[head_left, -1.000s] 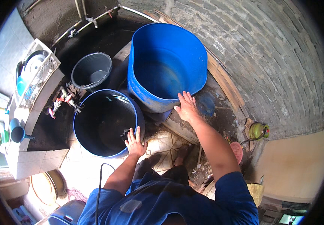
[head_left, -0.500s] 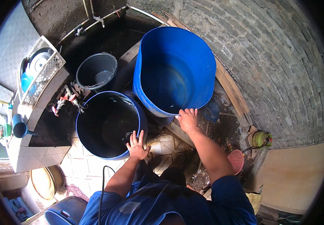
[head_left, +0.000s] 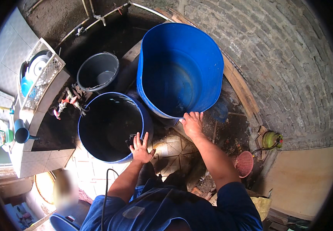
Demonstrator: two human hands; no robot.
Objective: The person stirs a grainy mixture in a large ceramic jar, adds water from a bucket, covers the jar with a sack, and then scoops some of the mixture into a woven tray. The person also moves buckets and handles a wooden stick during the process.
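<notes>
A large bright blue plastic barrel [head_left: 209,65] stands before me, its open top tipped toward me and its inside bottom looking wet. My right hand [head_left: 192,124] grips its near rim, fingers curled over the edge. To the left is a round tub [head_left: 82,135] with a blue rim and a dark inside; how much water it holds I cannot tell. My left hand [head_left: 142,149] rests on this tub's near right rim with its fingers spread. A small dark scrap [head_left: 131,139] lies at the rim beside those fingers.
A black bucket [head_left: 82,75] stands behind the tub. Left is a tiled counter with a dish rack [head_left: 45,82] and a blue dipper [head_left: 21,133]; pipes with red-handled taps [head_left: 64,103] run nearby. A pink basket [head_left: 243,164] and green gas cylinder [head_left: 271,140] sit right, by a brick wall [head_left: 282,69].
Both hands keep their places on the rims. The blue barrel appears slightly higher in view. A pale blurred shape has come into view at the lower left.
</notes>
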